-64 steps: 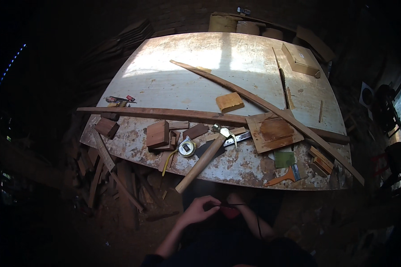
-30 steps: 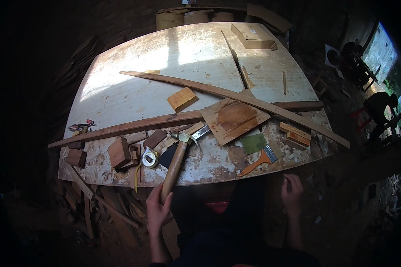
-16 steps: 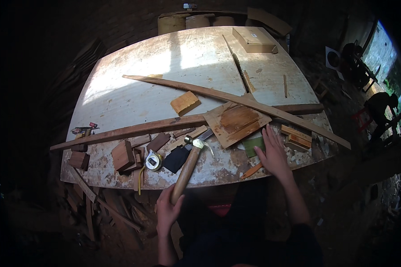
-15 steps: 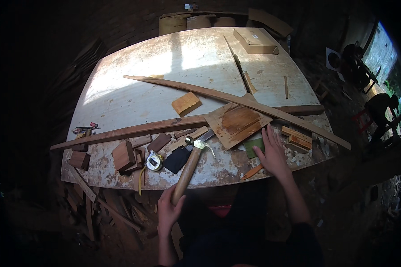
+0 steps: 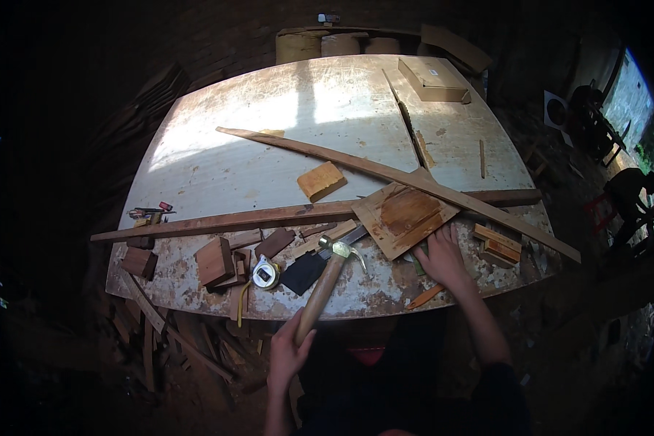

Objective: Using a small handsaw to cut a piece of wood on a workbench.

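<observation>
My left hand [image 5: 288,351] is wrapped round the wooden handle of a claw hammer [image 5: 321,291]. Its metal head points away from me, above the table's near edge. My right hand [image 5: 445,260] lies at the lower right edge of a square wooden panel [image 5: 408,216] with a darker raised middle, thumb and fingers apart. Beneath this hand is a green flat piece [image 5: 418,266], mostly covered. Close to my right wrist lies an orange-handled tool [image 5: 424,296]. A tape measure [image 5: 265,273] and a black cloth-like piece [image 5: 303,272] lie left of the hammer head.
Two long wooden strips, one slanting [image 5: 327,154] and one lower [image 5: 269,219], cross the worn table [image 5: 225,174]. Wood blocks [image 5: 214,261] lie left, more [image 5: 498,243] right. A yellowish block [image 5: 321,181] sits mid-table, a cardboard box [image 5: 434,80] far right. Someone [image 5: 632,192] bends over beyond.
My right hand has shifted left against the panel's edge, covering most of the green piece. My left hand keeps its hold on the hammer. The whole view has shifted slightly.
</observation>
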Available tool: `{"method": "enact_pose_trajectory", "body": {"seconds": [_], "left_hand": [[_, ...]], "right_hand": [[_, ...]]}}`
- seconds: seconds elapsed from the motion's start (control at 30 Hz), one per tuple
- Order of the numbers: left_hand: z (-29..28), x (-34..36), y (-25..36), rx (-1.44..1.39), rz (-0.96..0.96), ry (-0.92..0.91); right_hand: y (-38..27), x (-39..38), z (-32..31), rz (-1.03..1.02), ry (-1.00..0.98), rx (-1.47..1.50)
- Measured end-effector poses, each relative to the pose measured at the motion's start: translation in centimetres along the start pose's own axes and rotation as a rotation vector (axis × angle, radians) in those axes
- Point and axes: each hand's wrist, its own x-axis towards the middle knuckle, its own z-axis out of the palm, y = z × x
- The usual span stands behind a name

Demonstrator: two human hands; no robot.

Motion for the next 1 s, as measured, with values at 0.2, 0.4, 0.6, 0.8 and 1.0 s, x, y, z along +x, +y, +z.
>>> {"method": "enact_pose_trajectory", "body": {"seconds": [0.2, 0.4, 0.6, 0.8, 1.0], "left_hand": [[0.3, 0.5, 0.4, 0.016, -0.057, -0.023], [0.6, 0.3, 0.0, 0.045, -0.012, 0.011], [0.7, 0.1, 0.1, 0.052, -0.004, 0.02], [0.8, -0.1, -0.4, 0.076, -0.022, 0.019], [0.7, 0.1, -0.3, 0.049, 0.008, 0.017]], "right_hand": [[0.0, 0.5, -0.9, 0.022, -0.025, 0.005], [-0.2, 0.4, -1.3, 0.037, -0.062, 0.018], [-0.5, 0.1, -3.0, 0.092, -0.13, 0.054], [-0.1, -3.5, -6.6, 0.119, -0.007, 0.259], [4.8, -3.9, -10.8, 0.129, 0.582, -0.033]]}}
